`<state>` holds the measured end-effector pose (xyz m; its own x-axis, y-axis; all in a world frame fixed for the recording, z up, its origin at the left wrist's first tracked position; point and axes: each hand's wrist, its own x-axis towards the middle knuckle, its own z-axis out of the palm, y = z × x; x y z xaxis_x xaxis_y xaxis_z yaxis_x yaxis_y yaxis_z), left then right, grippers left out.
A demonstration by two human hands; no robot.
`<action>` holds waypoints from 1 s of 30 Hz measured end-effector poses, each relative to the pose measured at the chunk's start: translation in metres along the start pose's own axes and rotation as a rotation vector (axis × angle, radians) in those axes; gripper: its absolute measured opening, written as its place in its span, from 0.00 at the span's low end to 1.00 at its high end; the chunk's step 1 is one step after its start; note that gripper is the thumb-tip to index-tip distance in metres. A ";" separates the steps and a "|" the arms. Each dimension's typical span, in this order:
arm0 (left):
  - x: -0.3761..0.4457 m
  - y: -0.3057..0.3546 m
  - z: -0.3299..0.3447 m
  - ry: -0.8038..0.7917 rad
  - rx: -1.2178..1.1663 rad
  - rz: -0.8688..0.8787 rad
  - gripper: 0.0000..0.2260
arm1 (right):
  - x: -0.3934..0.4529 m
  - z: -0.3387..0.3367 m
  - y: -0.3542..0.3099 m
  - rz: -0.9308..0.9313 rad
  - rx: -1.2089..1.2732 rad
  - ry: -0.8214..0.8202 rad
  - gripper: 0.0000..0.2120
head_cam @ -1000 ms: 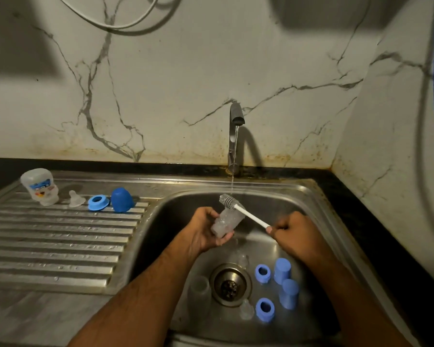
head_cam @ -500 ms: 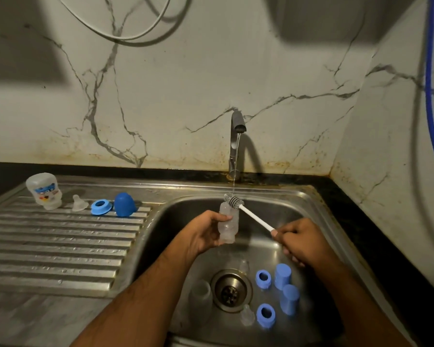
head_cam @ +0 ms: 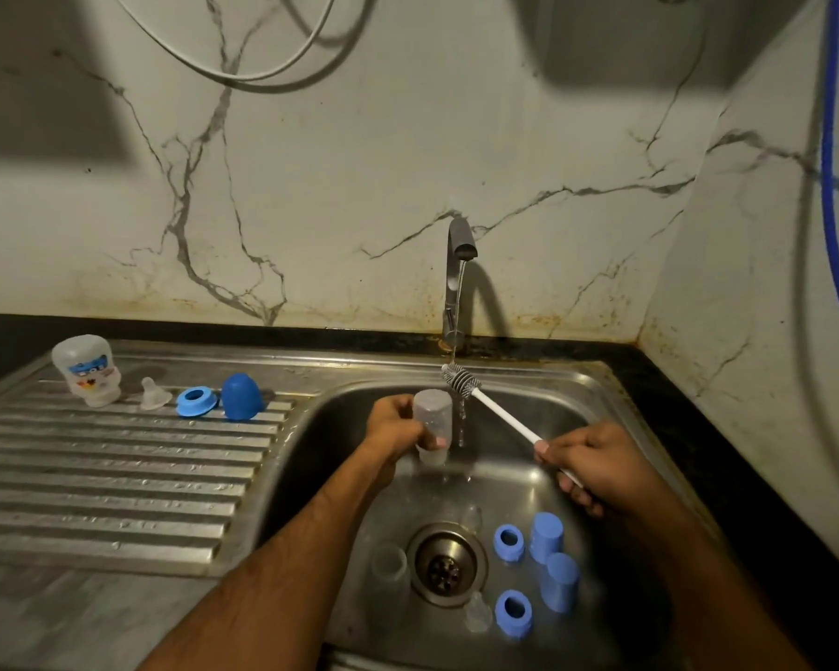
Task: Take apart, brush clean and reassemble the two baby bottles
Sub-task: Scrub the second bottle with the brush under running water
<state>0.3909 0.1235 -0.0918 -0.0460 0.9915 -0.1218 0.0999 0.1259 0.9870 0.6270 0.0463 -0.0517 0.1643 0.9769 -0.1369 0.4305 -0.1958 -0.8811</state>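
The left hand [head_cam: 398, 428] gripped a clear bottle [head_cam: 433, 426] over the sink [head_cam: 596, 394]; the right hand [head_cam: 596, 460] clasped the brush [head_cam: 480, 397] under running water.

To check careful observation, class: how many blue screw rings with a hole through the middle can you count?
3. One ring lies on the drainboard beside the blue dome cap. Two rings lie in the sink basin, right of the drain. None seem hidden.

left hand [head_cam: 398, 431] is covering bottle [head_cam: 433, 423] middle | right hand [head_cam: 596, 464] is hiding brush [head_cam: 500, 410] handle end | forearms are running off lower frame edge
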 end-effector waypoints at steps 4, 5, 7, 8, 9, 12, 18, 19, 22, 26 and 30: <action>0.001 0.000 -0.002 0.011 -0.240 -0.089 0.21 | 0.001 -0.001 0.002 -0.013 -0.028 0.013 0.15; 0.001 0.000 -0.003 0.007 -0.351 -0.133 0.21 | 0.002 -0.002 0.003 -0.013 -0.044 0.007 0.16; 0.004 0.000 -0.009 -0.004 -0.586 -0.213 0.21 | 0.003 -0.004 0.004 -0.002 -0.079 -0.015 0.15; 0.005 0.000 -0.013 -0.015 -0.689 -0.244 0.20 | 0.003 -0.005 0.004 0.004 -0.099 -0.031 0.15; 0.006 0.000 -0.016 -0.026 -0.772 -0.268 0.19 | 0.003 -0.005 0.004 0.005 -0.120 -0.046 0.15; 0.009 0.002 -0.021 0.002 -0.912 -0.318 0.15 | 0.004 -0.003 0.006 -0.010 -0.163 -0.079 0.16; 0.011 0.006 -0.020 0.038 -0.946 -0.330 0.16 | 0.005 -0.003 0.005 0.004 -0.220 -0.110 0.14; 0.012 0.006 -0.020 0.047 -0.935 -0.331 0.17 | 0.004 -0.002 0.005 0.004 -0.225 -0.124 0.15; 0.009 0.007 -0.015 0.046 -0.886 -0.326 0.18 | 0.003 0.004 0.004 -0.007 -0.251 -0.163 0.16; 0.003 0.013 -0.010 0.030 -0.818 -0.324 0.11 | 0.002 0.021 0.002 -0.064 -0.330 -0.188 0.03; 0.003 0.009 -0.014 0.029 -0.886 -0.336 0.13 | 0.001 0.031 0.000 -0.164 -0.419 -0.179 0.09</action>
<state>0.3776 0.1269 -0.0820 0.0392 0.9053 -0.4229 -0.7133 0.3217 0.6226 0.6001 0.0498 -0.0658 -0.0753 0.9900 -0.1196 0.7647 -0.0197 -0.6441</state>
